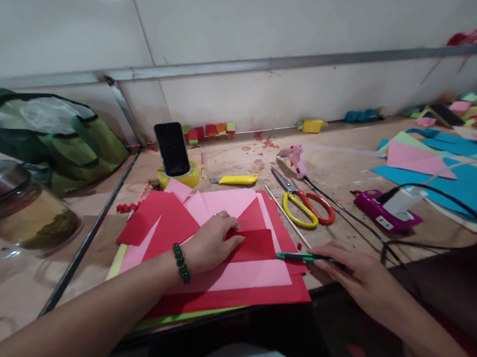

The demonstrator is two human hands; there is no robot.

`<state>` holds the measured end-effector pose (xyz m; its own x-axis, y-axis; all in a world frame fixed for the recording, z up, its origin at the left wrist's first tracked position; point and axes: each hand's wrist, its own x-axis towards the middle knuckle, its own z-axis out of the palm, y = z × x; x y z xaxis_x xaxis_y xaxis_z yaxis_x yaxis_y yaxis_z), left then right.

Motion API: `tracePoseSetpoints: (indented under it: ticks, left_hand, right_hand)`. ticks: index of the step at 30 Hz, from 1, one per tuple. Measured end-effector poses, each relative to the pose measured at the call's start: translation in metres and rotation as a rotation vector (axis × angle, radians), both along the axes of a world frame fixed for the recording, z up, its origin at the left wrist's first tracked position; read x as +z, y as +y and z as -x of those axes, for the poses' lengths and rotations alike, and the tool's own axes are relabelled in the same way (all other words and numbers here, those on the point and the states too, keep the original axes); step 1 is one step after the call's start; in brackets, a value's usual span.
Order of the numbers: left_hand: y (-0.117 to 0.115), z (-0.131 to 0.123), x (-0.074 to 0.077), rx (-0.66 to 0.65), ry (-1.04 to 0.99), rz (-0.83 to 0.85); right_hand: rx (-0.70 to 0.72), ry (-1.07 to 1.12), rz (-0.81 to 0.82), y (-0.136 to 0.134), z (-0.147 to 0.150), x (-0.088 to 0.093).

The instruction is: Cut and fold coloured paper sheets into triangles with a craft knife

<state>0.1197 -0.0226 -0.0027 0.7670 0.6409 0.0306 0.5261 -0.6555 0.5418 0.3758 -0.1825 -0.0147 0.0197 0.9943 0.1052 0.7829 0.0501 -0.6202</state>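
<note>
My left hand (pixel 215 240), with a green bead bracelet (pixel 182 263) at the wrist, lies palm down on a red paper piece (pixel 252 246). Its fingers are loosely bent and press on the paper rather than wrap round it. Under that piece is a stack of pink sheets (pixel 233 276) and red sheets (pixel 279 295). Closed round a slim green tool (pixel 291 256) is my right hand (pixel 356 271), at the stack's right edge. The tool's far end meets the right edge of the red piece; its exact kind is unclear.
Beyond the stack lie a yellow box cutter (pixel 236 180), scissors (pixel 297 200) and a pink glue gun (pixel 295 160). A phone (pixel 173 149) leans on a yellow tape roll (pixel 186 179). A purple power strip (pixel 388 212) with black cable lies right; a glass jar (pixel 16 211) stands left.
</note>
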Motion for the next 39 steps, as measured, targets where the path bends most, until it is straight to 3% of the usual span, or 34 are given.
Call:
tracePoseSetpoints:
  ticks: [3, 5, 8, 10, 16, 39]
  left_hand:
    - [0.002, -0.001, 0.005, -0.067, 0.057, -0.194]
    - [0.007, -0.002, 0.008, -0.213, 0.082, -0.255]
    - [0.016, -0.005, 0.008, -0.449, 0.108, -0.171]
    - [0.020, -0.006, 0.004, -0.517, 0.134, -0.106]
    - [0.021, -0.006, -0.008, -0.525, 0.237, -0.113]
    - [0.021, -0.006, -0.010, -0.515, 0.222, -0.167]
  right_hand:
    - [0.003, -0.028, -0.036, 0.001, -0.003, 0.001]
    - [0.021, -0.039, -0.047, 0.002, -0.005, 0.000]
    - [0.054, -0.061, -0.042, 0.004, -0.008, -0.002]
    - [0.068, -0.070, -0.037, 0.004, -0.011, -0.003]
    - [0.092, -0.067, -0.046, 0.004, -0.015, -0.007]
    - [0.124, -0.009, -0.027, -0.003, -0.013, -0.011]
